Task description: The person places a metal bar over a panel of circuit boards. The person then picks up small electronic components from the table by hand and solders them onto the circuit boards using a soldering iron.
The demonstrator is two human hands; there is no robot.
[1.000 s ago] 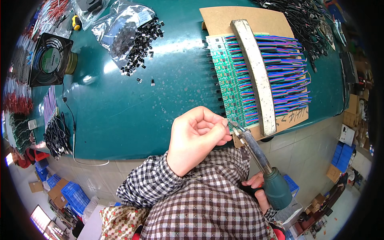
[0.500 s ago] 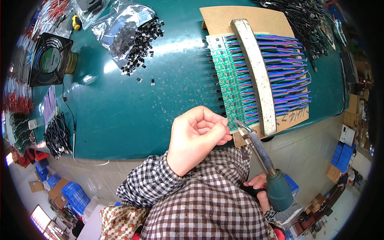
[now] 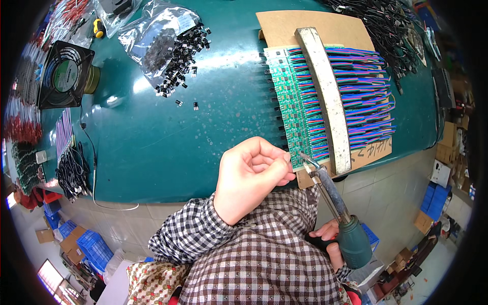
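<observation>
A panel of green circuit boards (image 3: 285, 107) lies on the bench, with black parts sticking out along its left edge and blue, red and black wires (image 3: 362, 94) running off to the right. My left hand (image 3: 249, 175) is closed in a pinch at the panel's near left corner; whatever its fingertips hold is too small and hidden to name. In my right hand (image 3: 328, 233), partly hidden behind the green handle, is a soldering iron (image 3: 354, 244). Its tip rests at or just above the nearest board, close to my left fingertips.
A worn metal bar (image 3: 328, 101) lies across the wires. Brown cardboard (image 3: 320, 23) is underneath. Small black components (image 3: 178, 63) spill from a clear bag (image 3: 147, 33) at the back. On the left stand a black fan (image 3: 65, 75) and cable bundles (image 3: 71, 170); black cables (image 3: 386, 35) heap far right.
The bench and what lies on it have shifted very slightly in view. Both hands and the soldering iron stay in nearly the same place.
</observation>
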